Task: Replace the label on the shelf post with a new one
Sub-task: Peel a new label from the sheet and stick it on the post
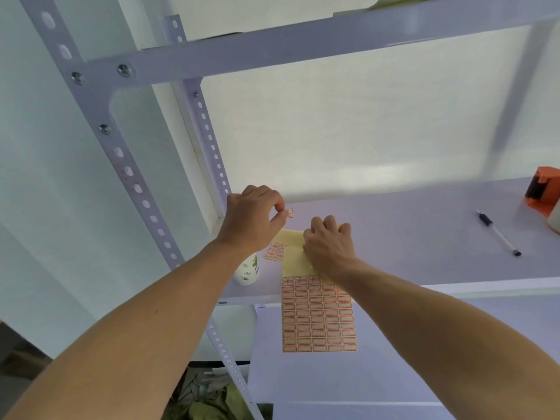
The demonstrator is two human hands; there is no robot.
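Pinching the new label between thumb and forefinger, our left hand hovers near the shelf's back-left corner; the post stands off to its left, so this hand's nearer. Our right hand, fingers curled, holds the sheet down at the front edge.

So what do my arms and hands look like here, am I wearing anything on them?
Both forearms are bare as far as the picture's lower edge, with no sleeves in view. The left hand and the right hand have no gloves on. No watch, bracelet or ring shows on either.
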